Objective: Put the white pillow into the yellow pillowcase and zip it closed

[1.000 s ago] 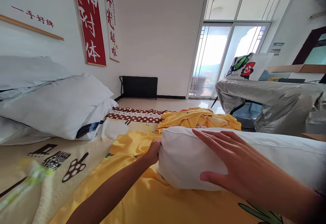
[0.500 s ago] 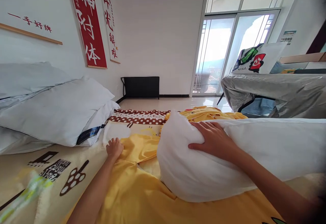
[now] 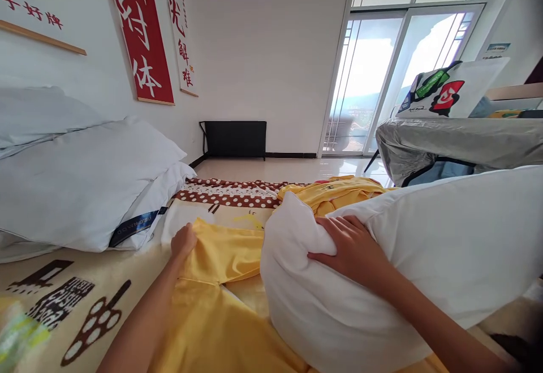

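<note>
Since the previous frame, the white pillow [image 3: 428, 237] has risen at the right of the frame, and the yellow fabric cover [image 3: 212, 322] peaks higher beside the left hand [image 3: 184, 241]. Left of centre, that hand grasps the cover's edge with curled fingers; the right hand [image 3: 354, 251], right of centre, grips the pillow's left end, squeezing a fold. Done well, I judge, this calls for a taut cloth edge and a firmly gathered pillow end. The pillow lies under the right hand, well apart from the left, with cover showing between them.
</note>
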